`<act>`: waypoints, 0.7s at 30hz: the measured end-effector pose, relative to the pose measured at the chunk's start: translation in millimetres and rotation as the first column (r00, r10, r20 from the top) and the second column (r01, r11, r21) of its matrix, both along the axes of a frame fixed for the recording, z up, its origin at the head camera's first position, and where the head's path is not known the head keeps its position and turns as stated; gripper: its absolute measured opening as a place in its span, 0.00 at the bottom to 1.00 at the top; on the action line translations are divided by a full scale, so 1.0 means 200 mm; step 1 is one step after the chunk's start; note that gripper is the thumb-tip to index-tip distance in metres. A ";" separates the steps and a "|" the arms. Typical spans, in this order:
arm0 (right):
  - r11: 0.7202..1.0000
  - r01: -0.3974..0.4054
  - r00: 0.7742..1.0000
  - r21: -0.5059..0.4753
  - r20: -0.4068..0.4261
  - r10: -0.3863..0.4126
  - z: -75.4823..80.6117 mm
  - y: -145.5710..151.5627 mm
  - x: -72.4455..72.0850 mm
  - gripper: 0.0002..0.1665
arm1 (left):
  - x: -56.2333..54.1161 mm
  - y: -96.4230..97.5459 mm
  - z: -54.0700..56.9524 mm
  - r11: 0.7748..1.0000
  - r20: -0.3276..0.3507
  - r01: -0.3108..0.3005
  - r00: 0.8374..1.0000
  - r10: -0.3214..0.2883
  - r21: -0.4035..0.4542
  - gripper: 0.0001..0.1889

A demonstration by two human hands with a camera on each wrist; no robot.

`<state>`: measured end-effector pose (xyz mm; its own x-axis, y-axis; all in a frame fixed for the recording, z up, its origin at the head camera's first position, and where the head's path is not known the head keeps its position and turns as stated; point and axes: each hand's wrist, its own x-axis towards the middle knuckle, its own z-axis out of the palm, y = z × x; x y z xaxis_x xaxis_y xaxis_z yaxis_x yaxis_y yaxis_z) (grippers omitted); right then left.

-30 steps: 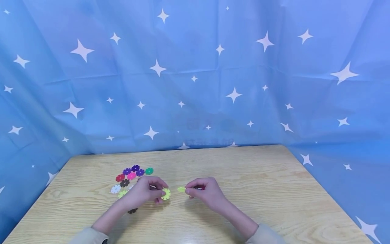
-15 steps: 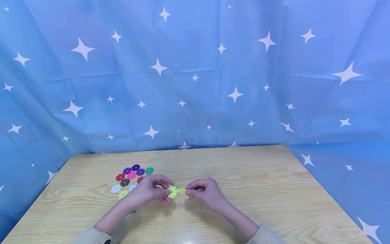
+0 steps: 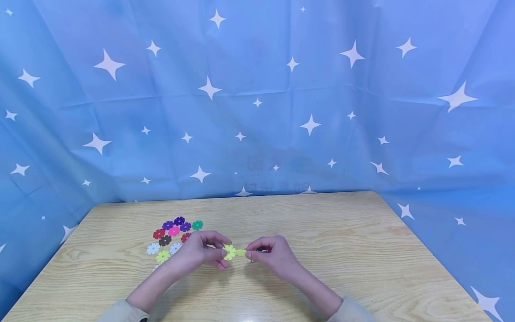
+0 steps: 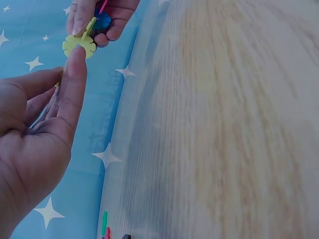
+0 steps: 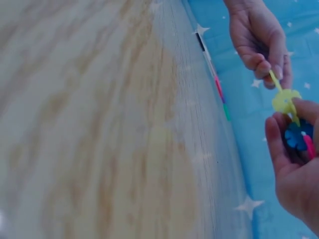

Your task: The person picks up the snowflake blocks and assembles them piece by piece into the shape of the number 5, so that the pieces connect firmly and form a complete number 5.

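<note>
My left hand (image 3: 197, 251) pinches a yellow notched plastic disc (image 3: 230, 252) between thumb and fingers, its face showing in the head view. Edge to edge with it is another yellow disc (image 3: 240, 252), seen at a slant and pinched by my right hand (image 3: 277, 257). In the right wrist view the left hand's disc (image 5: 274, 79) appears edge-on, meeting the rim of the second yellow disc (image 5: 285, 101). A blue notched disc (image 5: 295, 137) and a pink one (image 5: 309, 145) are tucked within the right hand, partly hidden by its fingers.
Several loose notched discs lie left of my hands, among them a green disc (image 3: 197, 225), a pink disc (image 3: 174, 231), a brown disc (image 3: 165, 240) and a white disc (image 3: 153, 248). The wooden table (image 3: 342, 232) ends against a blue starry curtain (image 3: 257, 125).
My left hand has moved right with its yellow disc, closing the gap to the yellow disc in my right hand until the two meet. The right hand has hardly moved.
</note>
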<state>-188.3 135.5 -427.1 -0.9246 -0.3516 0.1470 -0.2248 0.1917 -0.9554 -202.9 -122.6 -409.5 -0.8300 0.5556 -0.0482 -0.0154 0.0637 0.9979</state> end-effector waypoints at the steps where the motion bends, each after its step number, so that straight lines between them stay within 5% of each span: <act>1: 1.000 -0.001 1.000 0.001 -0.001 0.001 0.00 0.00 0.00 0.08 | 0.00 0.00 0.00 1.000 0.001 0.001 1.000 -0.001 0.003 0.21; 21: 1.000 0.029 0.999 -0.010 0.021 -0.029 0.04 -0.02 0.02 0.09 | 0.00 0.04 0.01 0.999 0.036 -0.038 0.999 0.038 0.009 0.15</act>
